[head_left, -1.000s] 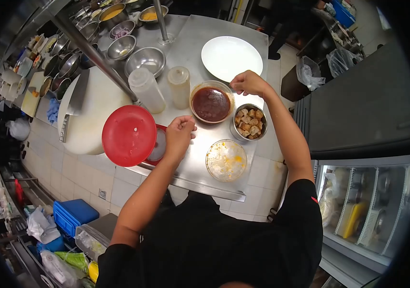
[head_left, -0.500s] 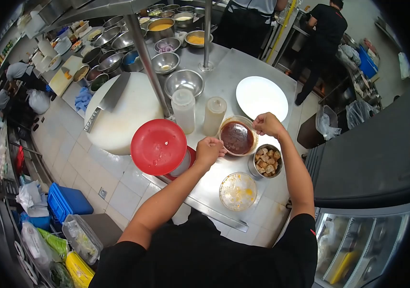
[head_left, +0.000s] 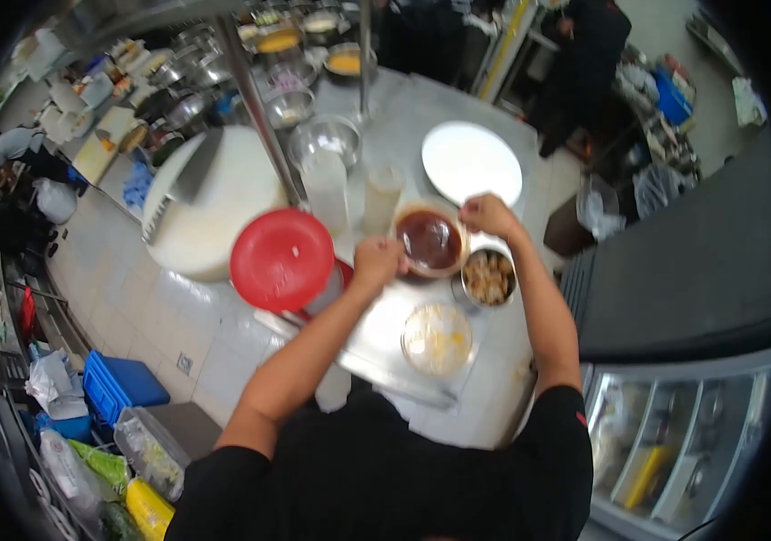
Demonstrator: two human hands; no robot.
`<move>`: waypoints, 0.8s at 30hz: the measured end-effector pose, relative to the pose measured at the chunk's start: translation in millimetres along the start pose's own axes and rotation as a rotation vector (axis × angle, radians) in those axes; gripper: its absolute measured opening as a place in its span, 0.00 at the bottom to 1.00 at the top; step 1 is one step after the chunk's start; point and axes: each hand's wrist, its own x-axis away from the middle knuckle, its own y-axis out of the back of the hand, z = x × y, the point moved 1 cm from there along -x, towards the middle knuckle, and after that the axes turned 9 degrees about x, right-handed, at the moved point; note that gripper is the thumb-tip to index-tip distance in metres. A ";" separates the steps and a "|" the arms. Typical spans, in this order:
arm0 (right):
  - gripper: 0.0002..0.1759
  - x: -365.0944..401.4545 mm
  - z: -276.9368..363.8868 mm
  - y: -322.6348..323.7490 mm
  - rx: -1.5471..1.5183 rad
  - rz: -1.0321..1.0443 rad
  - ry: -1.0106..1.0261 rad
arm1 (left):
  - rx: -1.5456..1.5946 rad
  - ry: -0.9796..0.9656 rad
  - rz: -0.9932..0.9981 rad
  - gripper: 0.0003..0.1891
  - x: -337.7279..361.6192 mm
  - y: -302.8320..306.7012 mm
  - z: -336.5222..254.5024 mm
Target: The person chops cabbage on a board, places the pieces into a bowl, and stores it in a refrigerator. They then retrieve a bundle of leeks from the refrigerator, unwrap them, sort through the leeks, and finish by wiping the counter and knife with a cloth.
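Observation:
A clear round container of dark red-brown sauce (head_left: 431,242) stands on the steel table. My left hand (head_left: 379,263) is closed on its left rim. My right hand (head_left: 486,216) pinches the rim at the upper right. Just right of the sauce is a metal pot of browned cubes (head_left: 488,277). Nearer to me lies a clear round lid (head_left: 437,338) with yellow-orange smears. A white oval plate (head_left: 472,164) lies beyond my right hand. Two squeeze bottles, one clear (head_left: 325,191) and one yellowish (head_left: 382,200), stand behind the container.
A red plate-like piece (head_left: 283,260) is at the left table edge, beside a thick white board (head_left: 241,194) bearing a cleaver (head_left: 196,169). A metal post (head_left: 259,113) rises behind them. Metal bowls (head_left: 324,142) fill the back left. Co-workers stand at the back and far left.
The whole view has shifted and blurred, with the table's items now slightly higher and further left. Both hands remain at the sauce container's rim.

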 end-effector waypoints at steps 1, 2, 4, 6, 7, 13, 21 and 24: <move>0.07 8.7 8.1 -0.1 -0.085 -0.014 -0.003 | 0.072 0.031 -0.021 0.06 8.1 -1.2 -3.2; 0.05 12.6 12.4 0.9 -0.084 0.007 -0.007 | 0.143 0.045 -0.041 0.07 14.3 -3.6 -10.4; 0.04 26.6 30.8 5.6 -0.135 0.038 -0.024 | 0.159 0.073 -0.043 0.06 27.3 -3.5 -17.0; 0.04 39.0 44.8 7.3 -0.115 0.015 -0.049 | 0.180 0.056 -0.066 0.05 35.2 -1.8 -25.0; 0.04 43.4 47.4 5.5 -0.112 0.014 -0.040 | 0.177 0.067 -0.044 0.04 40.9 0.0 -28.2; 0.04 86.7 82.3 22.1 -0.143 -0.060 -0.026 | 0.179 0.072 0.051 0.04 72.3 1.7 -59.7; 0.06 159.2 176.7 35.5 0.042 -0.216 -0.079 | 0.294 0.134 0.254 0.06 116.7 28.4 -122.9; 0.08 169.7 221.2 27.8 0.149 -0.251 -0.083 | 0.371 0.108 0.353 0.06 136.2 59.8 -151.7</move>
